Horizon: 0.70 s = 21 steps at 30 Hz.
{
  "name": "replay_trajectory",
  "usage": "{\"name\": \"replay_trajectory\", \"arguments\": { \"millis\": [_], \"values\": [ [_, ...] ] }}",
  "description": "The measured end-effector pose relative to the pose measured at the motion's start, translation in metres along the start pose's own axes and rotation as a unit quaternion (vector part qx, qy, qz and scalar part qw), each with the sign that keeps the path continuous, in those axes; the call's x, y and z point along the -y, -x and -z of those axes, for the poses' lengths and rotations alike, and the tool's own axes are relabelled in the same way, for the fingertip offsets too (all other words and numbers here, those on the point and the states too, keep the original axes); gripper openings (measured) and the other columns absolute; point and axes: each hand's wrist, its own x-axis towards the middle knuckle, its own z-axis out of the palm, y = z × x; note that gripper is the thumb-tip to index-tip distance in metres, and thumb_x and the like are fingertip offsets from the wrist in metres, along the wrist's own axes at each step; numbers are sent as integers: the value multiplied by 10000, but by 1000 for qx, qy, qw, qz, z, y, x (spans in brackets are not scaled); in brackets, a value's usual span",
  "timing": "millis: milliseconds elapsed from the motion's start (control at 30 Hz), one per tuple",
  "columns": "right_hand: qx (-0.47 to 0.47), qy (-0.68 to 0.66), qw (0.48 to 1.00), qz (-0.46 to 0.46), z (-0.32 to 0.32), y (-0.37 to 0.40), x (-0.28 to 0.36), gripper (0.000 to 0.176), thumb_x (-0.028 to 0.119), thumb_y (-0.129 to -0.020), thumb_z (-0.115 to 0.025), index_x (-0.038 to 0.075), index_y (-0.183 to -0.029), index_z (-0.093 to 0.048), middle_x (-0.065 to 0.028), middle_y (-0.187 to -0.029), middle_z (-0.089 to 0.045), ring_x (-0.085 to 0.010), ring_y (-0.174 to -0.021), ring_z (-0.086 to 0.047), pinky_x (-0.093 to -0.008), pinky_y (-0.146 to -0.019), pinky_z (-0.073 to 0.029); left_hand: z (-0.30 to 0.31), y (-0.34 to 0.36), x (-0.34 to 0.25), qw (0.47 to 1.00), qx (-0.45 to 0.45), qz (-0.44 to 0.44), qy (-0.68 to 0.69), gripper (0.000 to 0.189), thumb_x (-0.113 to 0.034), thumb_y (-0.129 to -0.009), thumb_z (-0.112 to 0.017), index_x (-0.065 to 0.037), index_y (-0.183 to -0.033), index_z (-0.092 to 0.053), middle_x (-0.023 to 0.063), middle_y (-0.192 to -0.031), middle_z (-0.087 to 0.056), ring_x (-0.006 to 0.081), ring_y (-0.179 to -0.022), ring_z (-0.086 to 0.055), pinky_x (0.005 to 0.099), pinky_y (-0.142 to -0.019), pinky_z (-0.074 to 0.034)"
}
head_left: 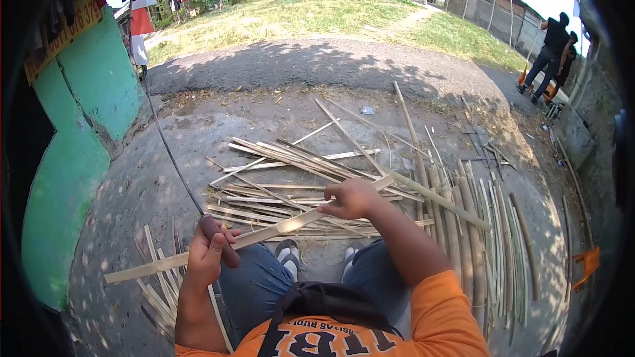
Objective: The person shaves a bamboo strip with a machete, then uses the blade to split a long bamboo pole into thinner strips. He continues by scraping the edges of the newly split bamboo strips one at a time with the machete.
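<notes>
My left hand [205,256] is wrapped round the brown wooden handle [219,240] of a long machete. Its dark, thin blade [170,149] points up and away from me, seen nearly edge-on. A flat pale bamboo strip [291,223] slants across my lap, low at the left and higher at the right. My right hand [352,199] grips this strip near its upper right end, fingers curled over it. Toward its left part the strip passes right by my left hand and the machete handle. Below it are my knees in blue jeans [251,284].
Split bamboo strips [284,158] lie in a loose pile before my feet. Thicker bamboo poles [466,244] are on the right, more strips [159,291] on the left. A green wall [66,205] rises at left. Two people [552,53] stand far right, near an orange object [585,268].
</notes>
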Motion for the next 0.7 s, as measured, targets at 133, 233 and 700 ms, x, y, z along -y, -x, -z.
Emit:
{"name": "replay_trajectory", "arguments": {
  "millis": [133,233,700],
  "values": [
    [-40,-33,998,33,-26,3,-6,473,613,-951,-628,156,-952,-749,-148,-738,-700,-395,-750,-697,-512,-657,-525,-3,-4,21,999,2,28,-32,563,-481,-1065,-568,28,-1287,-475,98,-991,-682,266,-1107,-687,437,-1077,-479],
    [-19,-49,998,43,-33,7,-5,421,566,-967,-630,161,-957,-747,-138,-711,-692,-392,-740,-694,-509,-654,-526,1,0,47,998,8,47,-46,540,-473,-1097,-504,32,-1286,-479,113,-1020,-710,280,-1154,-682,425,-1076,-468],
    [-215,44,970,106,-55,-34,9,343,377,-942,-715,98,-1140,-730,-131,-1005,-738,-356,-973,-703,-468,-862,-552,11,25,91,996,-30,75,-25,466,-395,-1134,-456,10,-1362,-477,159,-1212,-710,209,-1142,-664,370,-1058,-475]
  ]
}}
